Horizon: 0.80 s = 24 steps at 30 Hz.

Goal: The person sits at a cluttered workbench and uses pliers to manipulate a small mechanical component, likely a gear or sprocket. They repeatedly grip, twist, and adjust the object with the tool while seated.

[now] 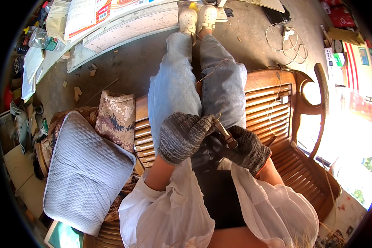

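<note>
Grey-black knitted gloves cover both my hands, which meet above my lap. My right hand [252,152] is closed around a small hand tool [226,134] with a tan, worn-looking body and a rounded end; its exact kind is unclear. Against the tool's far end press the thumb and fingers of my left hand [182,136], closed in a pinch. What they pinch is too small to make out, though a thin pale tip pokes up there. A thin brown strand [213,71] lies across my jeans at the knees; where it ends is hidden.
I sit on a slatted wooden bench [273,105]. To my left lie a grey quilted cushion [87,173] and a camouflage cloth bundle [115,118]. Beyond my left leg stands a white table [111,39] with papers. A pale cable [293,47] coils on the floor at far right.
</note>
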Each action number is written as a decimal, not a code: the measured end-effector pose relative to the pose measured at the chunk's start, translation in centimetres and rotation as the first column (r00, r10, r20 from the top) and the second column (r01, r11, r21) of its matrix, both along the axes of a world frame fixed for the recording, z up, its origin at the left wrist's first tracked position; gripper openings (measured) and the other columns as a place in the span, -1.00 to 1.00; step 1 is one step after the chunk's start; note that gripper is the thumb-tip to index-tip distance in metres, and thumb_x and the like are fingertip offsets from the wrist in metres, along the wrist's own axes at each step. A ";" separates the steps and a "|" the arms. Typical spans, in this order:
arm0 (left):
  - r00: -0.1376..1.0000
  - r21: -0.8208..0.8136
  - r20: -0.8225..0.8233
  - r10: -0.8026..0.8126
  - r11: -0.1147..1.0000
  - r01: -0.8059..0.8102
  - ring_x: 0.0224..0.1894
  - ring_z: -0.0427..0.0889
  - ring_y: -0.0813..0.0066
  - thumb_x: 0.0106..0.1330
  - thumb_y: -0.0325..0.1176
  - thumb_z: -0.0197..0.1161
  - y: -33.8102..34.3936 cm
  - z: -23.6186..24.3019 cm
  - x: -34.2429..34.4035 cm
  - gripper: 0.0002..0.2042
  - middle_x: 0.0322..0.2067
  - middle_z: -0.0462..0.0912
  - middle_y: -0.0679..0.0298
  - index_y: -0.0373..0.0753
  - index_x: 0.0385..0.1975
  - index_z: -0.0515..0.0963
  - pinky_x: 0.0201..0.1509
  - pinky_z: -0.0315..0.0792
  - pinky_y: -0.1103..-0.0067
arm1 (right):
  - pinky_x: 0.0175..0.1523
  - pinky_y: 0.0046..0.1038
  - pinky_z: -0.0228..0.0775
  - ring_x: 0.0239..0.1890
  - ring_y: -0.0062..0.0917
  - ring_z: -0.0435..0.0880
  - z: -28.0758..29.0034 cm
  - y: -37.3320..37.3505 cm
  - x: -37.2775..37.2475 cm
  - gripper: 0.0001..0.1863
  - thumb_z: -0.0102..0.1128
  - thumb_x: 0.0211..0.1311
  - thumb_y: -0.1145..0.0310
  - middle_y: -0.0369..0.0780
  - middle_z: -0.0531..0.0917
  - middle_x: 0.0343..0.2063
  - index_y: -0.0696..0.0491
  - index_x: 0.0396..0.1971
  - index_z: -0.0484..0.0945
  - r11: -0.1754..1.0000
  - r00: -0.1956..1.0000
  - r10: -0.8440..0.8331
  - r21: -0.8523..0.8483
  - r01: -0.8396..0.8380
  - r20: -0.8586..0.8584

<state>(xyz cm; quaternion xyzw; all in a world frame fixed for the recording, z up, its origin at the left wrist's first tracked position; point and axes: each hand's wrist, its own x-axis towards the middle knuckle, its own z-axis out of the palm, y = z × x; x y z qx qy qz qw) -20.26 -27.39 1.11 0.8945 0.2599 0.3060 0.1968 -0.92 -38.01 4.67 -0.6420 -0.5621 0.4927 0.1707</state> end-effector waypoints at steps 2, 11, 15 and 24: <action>1.000 0.005 -0.001 0.001 1.000 -0.001 -0.58 0.56 0.35 0.03 -0.36 0.28 0.0 0.0 0.0 -0.76 -0.57 0.60 0.27 -0.21 -0.27 0.59 -0.51 0.38 0.44 | -0.15 -0.40 0.48 -0.29 -0.38 0.66 -0.3 -0.2 0.1 -0.50 0.42 -0.04 0.25 -0.13 0.65 -0.37 0.19 -0.12 0.51 1.000 1.000 0.006 0.021 -0.006 0.004; 0.999 -0.011 0.046 0.012 1.000 -0.012 -0.59 0.52 0.36 0.03 -0.34 0.34 0.0 -0.2 0.1 -0.77 -0.59 0.58 0.32 -0.14 -0.28 0.61 -0.51 0.35 0.44 | -0.22 -0.48 0.50 -0.36 -0.54 0.67 -0.5 -0.5 0.2 -0.64 0.34 0.07 0.35 -0.19 0.67 -0.45 0.21 -0.16 0.52 0.999 0.998 -0.021 0.035 0.023 -0.052; 1.000 -0.048 0.014 0.008 0.999 -0.008 -0.55 0.59 0.34 0.05 -0.37 0.27 -0.1 0.1 0.1 -0.78 -0.52 0.64 0.26 -0.22 -0.27 0.58 -0.47 0.41 0.45 | -0.31 -0.54 0.50 -0.43 -0.60 0.67 -0.2 -0.5 -0.5 -0.77 0.26 0.14 0.40 -0.20 0.68 -0.49 0.21 -0.25 0.57 0.985 0.993 -0.108 0.132 0.113 -0.041; 0.985 -0.046 -0.167 0.037 0.998 -0.046 -0.52 0.57 0.33 0.06 -0.36 0.30 -0.8 0.8 0.0 -0.78 -0.49 0.65 0.28 -0.17 -0.27 0.61 -0.44 0.39 0.43 | -0.33 -0.52 0.51 -0.44 -0.51 0.68 -1.0 -0.8 -1.3 -0.79 0.29 0.10 0.37 -0.22 0.68 -0.48 0.13 -0.28 0.61 0.981 0.925 -0.194 0.075 0.179 0.326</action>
